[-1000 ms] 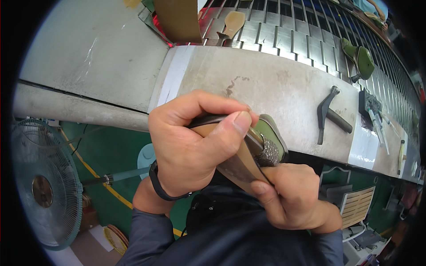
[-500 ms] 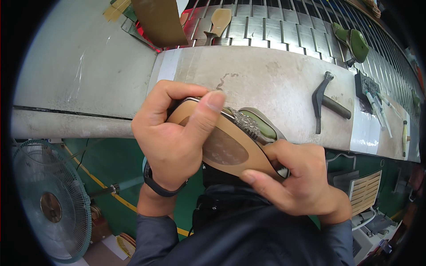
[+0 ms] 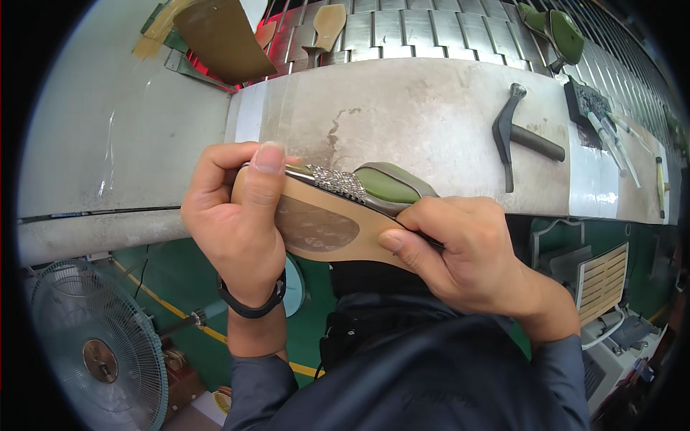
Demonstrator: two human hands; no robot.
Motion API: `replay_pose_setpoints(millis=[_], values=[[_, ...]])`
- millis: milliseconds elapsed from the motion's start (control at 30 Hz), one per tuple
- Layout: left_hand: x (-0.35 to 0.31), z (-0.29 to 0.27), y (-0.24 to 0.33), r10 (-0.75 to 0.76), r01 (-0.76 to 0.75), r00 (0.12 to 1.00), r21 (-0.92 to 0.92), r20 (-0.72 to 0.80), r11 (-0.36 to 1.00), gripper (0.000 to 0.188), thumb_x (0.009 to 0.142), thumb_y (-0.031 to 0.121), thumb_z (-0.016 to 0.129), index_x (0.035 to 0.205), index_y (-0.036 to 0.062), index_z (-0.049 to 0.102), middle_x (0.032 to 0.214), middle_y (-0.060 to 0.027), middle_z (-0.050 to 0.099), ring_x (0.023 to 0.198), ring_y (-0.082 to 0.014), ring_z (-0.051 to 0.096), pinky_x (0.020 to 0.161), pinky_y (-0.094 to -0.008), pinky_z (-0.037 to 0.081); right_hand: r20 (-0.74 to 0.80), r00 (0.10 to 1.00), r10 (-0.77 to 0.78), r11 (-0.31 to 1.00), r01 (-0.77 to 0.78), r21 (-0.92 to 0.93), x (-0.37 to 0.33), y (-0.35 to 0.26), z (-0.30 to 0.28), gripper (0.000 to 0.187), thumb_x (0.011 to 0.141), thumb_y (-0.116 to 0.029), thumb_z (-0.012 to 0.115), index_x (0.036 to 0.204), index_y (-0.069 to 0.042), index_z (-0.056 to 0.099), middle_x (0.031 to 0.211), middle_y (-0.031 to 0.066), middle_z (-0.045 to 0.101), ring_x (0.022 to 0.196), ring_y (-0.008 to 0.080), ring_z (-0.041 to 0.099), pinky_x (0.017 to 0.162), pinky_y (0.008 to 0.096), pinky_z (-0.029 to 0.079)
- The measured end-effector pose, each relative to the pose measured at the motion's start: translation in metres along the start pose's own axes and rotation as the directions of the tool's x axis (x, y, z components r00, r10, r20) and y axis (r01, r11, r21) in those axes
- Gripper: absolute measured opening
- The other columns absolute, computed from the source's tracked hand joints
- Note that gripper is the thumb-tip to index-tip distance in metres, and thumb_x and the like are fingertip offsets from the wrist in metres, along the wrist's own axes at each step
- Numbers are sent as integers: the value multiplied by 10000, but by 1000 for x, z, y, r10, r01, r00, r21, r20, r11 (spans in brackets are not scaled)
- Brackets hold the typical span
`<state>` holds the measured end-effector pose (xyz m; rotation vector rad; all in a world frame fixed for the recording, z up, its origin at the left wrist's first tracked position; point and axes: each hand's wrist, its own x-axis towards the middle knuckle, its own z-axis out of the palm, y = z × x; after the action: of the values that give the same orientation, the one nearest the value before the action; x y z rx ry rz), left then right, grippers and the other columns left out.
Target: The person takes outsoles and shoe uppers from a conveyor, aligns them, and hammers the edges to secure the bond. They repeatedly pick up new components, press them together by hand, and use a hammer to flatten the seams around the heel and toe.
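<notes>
The shoe (image 3: 381, 241) is in the air at the front edge of the table (image 3: 424, 93), held between both hands, its tan bottom with a brown oval patch (image 3: 316, 224) turned toward the person. The left hand (image 3: 241, 223) pinches its left end, thumb laid over the bottom and fingers bent round behind, their tips mostly hidden. The right hand (image 3: 467, 251) pinches the right end, thumb tip on the bottom and forefinger bent along the upper edge; its other fingers are tucked in and hard to make out. The hands are apart, with the middle of the shoe bare between them. A glittering strap (image 3: 338, 182) runs along the upper side of the shoe, next to a green form (image 3: 392, 185). A black band (image 3: 253, 310) circles the left wrist. On the table, beyond the right hand and well apart from it, lies a hammer (image 3: 507, 133); farther right are a black block (image 3: 586, 104), slim pale tools (image 3: 607, 142) leaning against it, and a yellowish stick (image 3: 660, 187). Behind the table runs a slatted metal conveyor (image 3: 474, 32), bearing a tan sole (image 3: 329, 25) near its left part and another green form (image 3: 564, 37) at the right. A brown sheet (image 3: 219, 39) stands at the upper left. Below, a fan (image 3: 100, 359) is at the left, a slatted wooden panel (image 3: 602, 282) at the right, and a yellow line (image 3: 169, 307) crosses the green floor (image 3: 309, 345).
</notes>
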<state>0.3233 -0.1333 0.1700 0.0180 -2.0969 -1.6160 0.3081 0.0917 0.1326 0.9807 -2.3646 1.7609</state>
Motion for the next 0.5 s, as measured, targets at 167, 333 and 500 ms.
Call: replay_pose_setpoints(millis=[167,333,500], values=[[-3,3,0,-1,0,999,-23,-33,1000,178,1000,142,745,994,-11,654,906,-98,753,817,-91,647,783,-246,519,40,998,-48,997,51,-63,-1,1,-5,175,913,-91,794,832,-34,650,667,114,643,539,266,636,507,351,481],[-1,10,7,15,-15,1000,-5,-19,1000,177,991,135,754,999,-16,662,907,-97,752,824,-95,651,790,-249,521,-11,1000,26,998,-27,-63,-6,-2,-11,231,866,-121,818,815,-29,612,694,116,636,595,272,659,533,377,497],[9,44,37,153,-157,959,0,239,988,243,1028,198,718,1117,-21,663,1001,-126,752,925,-146,694,874,-269,530,-98,973,-209,925,165,-342,15,-17,-47,661,679,-128,889,1269,16,626,1125,142,714,1041,251,717,880,359,546]])
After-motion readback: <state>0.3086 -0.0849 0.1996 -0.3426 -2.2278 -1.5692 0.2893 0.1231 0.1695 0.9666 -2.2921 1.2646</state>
